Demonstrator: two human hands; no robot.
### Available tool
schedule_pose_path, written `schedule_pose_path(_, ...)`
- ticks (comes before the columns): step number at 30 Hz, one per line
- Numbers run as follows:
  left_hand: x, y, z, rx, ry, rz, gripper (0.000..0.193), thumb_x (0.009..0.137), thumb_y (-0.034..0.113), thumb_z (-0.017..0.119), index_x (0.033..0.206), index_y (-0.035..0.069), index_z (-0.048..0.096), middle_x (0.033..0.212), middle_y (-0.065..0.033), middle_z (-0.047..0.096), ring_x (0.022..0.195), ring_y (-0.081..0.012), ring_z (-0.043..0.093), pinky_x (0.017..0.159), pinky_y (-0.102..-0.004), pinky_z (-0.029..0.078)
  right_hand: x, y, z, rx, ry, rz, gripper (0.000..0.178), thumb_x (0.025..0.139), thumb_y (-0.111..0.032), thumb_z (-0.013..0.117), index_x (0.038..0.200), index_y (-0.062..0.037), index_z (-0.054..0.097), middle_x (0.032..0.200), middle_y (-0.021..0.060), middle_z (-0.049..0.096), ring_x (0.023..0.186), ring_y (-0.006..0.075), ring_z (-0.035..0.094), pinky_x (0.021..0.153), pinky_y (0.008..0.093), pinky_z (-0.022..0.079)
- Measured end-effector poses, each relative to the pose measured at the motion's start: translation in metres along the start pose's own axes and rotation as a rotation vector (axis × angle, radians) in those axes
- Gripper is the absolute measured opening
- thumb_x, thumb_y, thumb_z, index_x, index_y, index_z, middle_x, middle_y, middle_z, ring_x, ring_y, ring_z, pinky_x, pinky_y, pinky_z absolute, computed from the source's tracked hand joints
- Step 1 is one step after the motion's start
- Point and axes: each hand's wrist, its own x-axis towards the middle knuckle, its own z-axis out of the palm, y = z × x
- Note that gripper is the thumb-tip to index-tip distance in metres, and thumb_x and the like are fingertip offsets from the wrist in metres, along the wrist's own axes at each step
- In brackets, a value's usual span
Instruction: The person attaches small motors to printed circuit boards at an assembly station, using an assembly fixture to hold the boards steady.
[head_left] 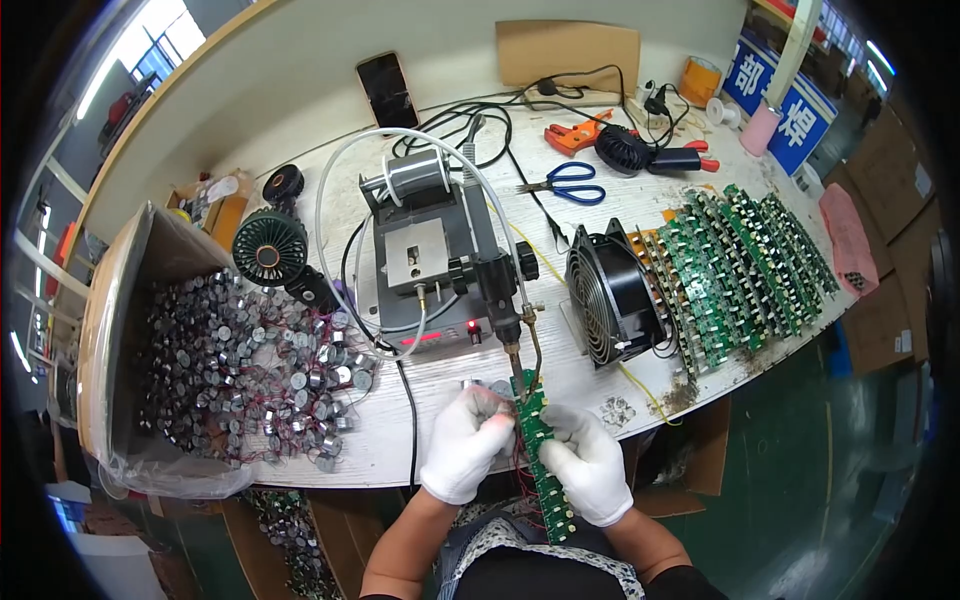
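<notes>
A long strip of green circuit board (557, 492) stretches from the soldering tip down toward my lap. My right hand (585, 462), in a white glove, grips its right edge. At the board's upper left edge, my left hand (466, 446), also gloved, is closed in a pinch; what its fingertips hold is too small to make out. Thin red wires (519, 478) hang between the left hand and the board. The soldering iron (508, 325) points down with its tip at the board's upper end, a thin brass-coloured feed tube (537, 345) beside it.
A plastic-lined box (105, 370) spills small round metal motors (270, 370) at left. The soldering machine (430, 300) carries a solder spool (418, 175). A black fan (610, 300) and rows of green boards (740, 270) stand at right. Behind lie blue-handled scissors (575, 183) and a phone (387, 90).
</notes>
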Motion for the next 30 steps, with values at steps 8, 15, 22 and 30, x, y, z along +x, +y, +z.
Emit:
schedule_pose_path(8,-0.003,0.001,-0.016,0.497,0.015,0.048,0.017,0.085,0.012,0.062,0.093,-0.003,0.061,0.08,-0.0054,0.065,0.07,-0.0089,0.059,0.063,-0.0242,0.048,-0.002,-0.002,0.004,-0.12,0.017,-0.02,0.038,0.083,0.007,0.06,0.12,0.0065,0.053,0.1,0.0079,0.064,0.078,0.0088,0.06,0.07,0.0219,0.05)
schedule_pose_path(15,-0.011,0.022,-0.069,0.946,0.628,0.699,0.008,0.079,-0.002,0.065,0.085,0.0,0.061,0.081,-0.0067,0.065,0.064,-0.0112,0.059,0.06,-0.0254,0.049,-0.002,0.0,0.003,-0.22,0.028,-0.038,0.036,0.08,0.005,0.063,0.115,0.0071,0.055,0.09,0.008,0.066,0.066,0.0068,0.058,0.059,0.0211,0.049)
schedule_pose_path(22,-0.008,0.033,-0.091,1.538,0.743,0.448,0.03,0.081,0.018,0.066,0.108,0.007,0.061,0.099,-0.0117,0.063,0.079,-0.0314,0.064,0.067,-0.042,0.051,-0.004,0.003,0.006,-0.278,0.042,-0.094,0.03,0.079,0.005,0.065,0.108,0.0067,0.059,0.092,0.0089,0.066,0.072,0.0083,0.059,0.064,0.0228,0.049)
schedule_pose_path(30,-0.011,0.021,-0.07,1.457,0.517,0.452,0.034,0.076,0.014,0.065,0.108,0.006,0.059,0.088,-0.0148,0.062,0.076,-0.0333,0.063,0.066,-0.0417,0.051,-0.005,0.004,0.001,-0.479,-0.022,-0.309,0.015,0.077,0.005,0.067,0.091,0.0005,0.068,0.085,0.0111,0.065,0.072,0.0185,0.064,0.067,0.0273,0.05)
